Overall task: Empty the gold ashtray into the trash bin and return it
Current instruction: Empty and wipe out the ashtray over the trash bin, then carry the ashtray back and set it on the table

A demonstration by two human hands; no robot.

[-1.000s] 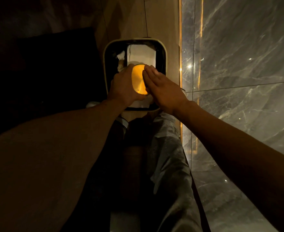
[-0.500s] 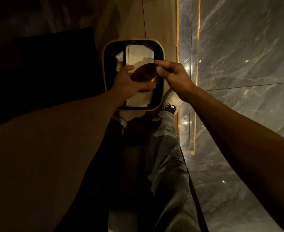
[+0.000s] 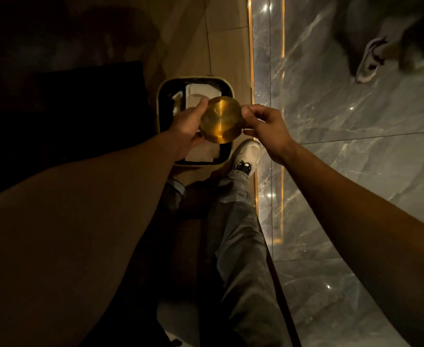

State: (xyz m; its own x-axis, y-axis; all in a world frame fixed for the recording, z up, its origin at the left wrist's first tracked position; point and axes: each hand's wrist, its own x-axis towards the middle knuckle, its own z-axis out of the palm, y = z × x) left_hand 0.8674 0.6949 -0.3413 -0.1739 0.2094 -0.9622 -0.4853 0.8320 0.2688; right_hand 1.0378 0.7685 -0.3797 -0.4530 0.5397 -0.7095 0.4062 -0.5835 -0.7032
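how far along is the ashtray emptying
In hand: both the left hand and right hand hold the gold ashtray over the open trash bin, its smooth base facing the camera. Whether it is fully emptied cannot be seen. Left: carrying it back to its place.

Materials and surface finish, noted around the trash bin.

The gold ashtray (image 3: 221,120) held above the trash bin (image 3: 158,108) is seen to be brushed metal, smooth, with a bright vertical sheen. The bin rim is pale, matt and plastic-like; white paper (image 3: 202,152), creased, is seen inside it. Right of the bin, grey veined marble floor (image 3: 356,146) is polished to a gloss, with point reflections. Beyond the bin, beige panels (image 3: 226,48) appear smooth and satin. Near the bin, a white shoe (image 3: 249,152) and dull grey cloth trousers (image 3: 238,234) are noted.
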